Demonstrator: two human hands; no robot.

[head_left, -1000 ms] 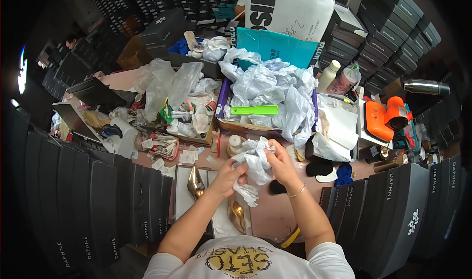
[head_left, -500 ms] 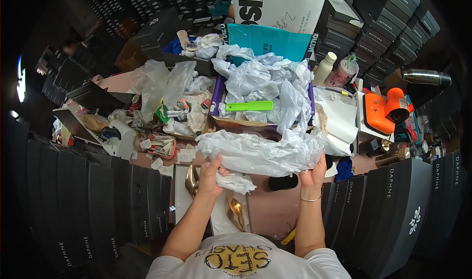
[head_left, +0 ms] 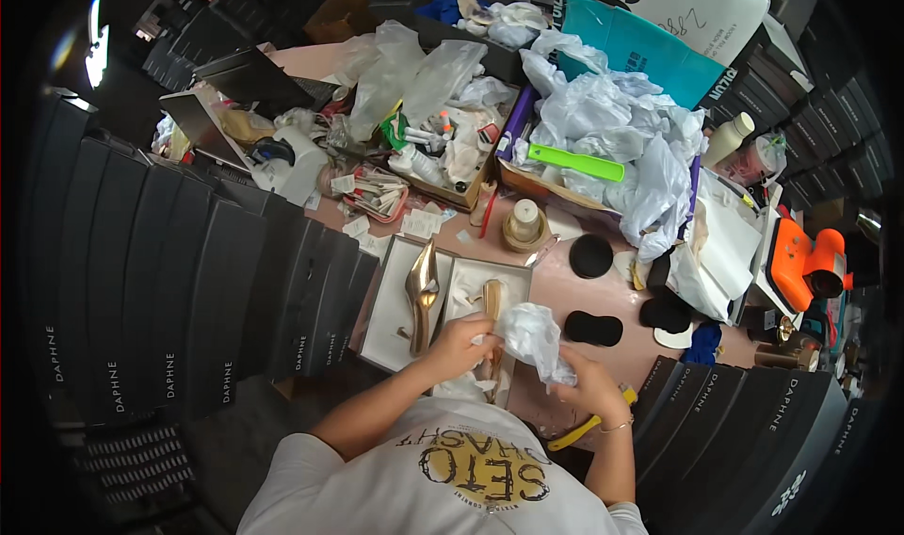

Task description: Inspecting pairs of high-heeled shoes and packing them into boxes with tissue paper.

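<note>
The tissue paper (head_left: 533, 339) is a crumpled white wad held over the near edge of the table (head_left: 565, 281), just at the right end of the open shoe box (head_left: 391, 314). Its long axis runs from about 11 o'clock down to 5 o'clock. The left hand (head_left: 459, 344) is closed on the wad's upper left end, fingers curled; it also lies against the gold shoe (head_left: 492, 318) in the right half of the box. The right hand (head_left: 589, 382) pinches the lower right end, fingers drawn in narrow around the paper. A second gold shoe (head_left: 422, 290) lies in the left half of the box, its length running 12 to 6 o'clock. The shoe under the left hand is partly covered by hand and paper, so its toe cannot be made out. A yellow tool (head_left: 589, 427) at 5 o'clock of the right hand is half hidden by the wrist.
</note>
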